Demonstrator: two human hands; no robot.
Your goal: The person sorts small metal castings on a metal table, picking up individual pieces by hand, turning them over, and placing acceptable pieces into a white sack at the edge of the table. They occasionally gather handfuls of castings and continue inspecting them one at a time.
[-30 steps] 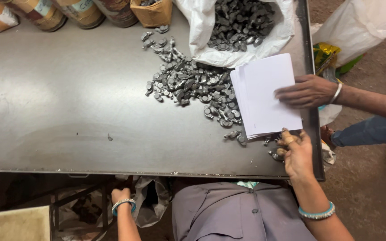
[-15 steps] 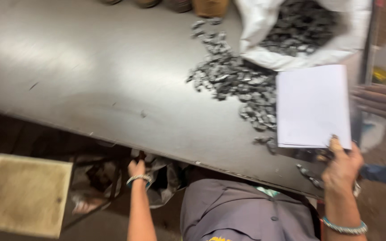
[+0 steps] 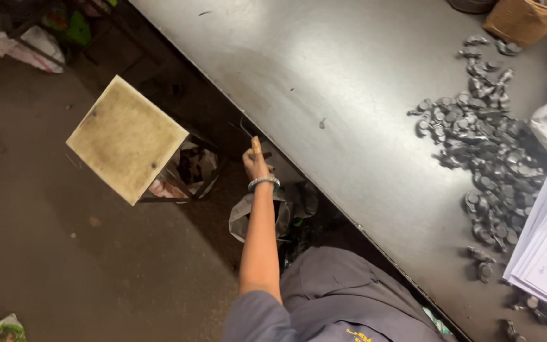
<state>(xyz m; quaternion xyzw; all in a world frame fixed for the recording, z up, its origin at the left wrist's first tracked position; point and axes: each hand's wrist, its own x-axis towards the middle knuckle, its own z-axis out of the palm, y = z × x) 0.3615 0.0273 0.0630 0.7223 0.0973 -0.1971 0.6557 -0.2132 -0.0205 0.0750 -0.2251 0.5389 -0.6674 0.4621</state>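
Reaching below the bench (image 3: 324, 76) edge, the left hand (image 3: 256, 166) is hanging beside the stool (image 3: 126, 138). Whether it is gripping anything, I cannot tell. Metal pieces (image 3: 482, 145) are lying well apart from it.

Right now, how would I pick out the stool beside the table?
Start at the long grey metal table and drop off its near edge to the dark floor. Beyond the left hand stands the stool, the only square, worn yellowish top there.

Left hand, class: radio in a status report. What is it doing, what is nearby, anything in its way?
Left hand low beside metal table edge, grip unclear. Right hand out of view. Nearest: square-topped stool, plastic bag beneath. Nothing blocking it.
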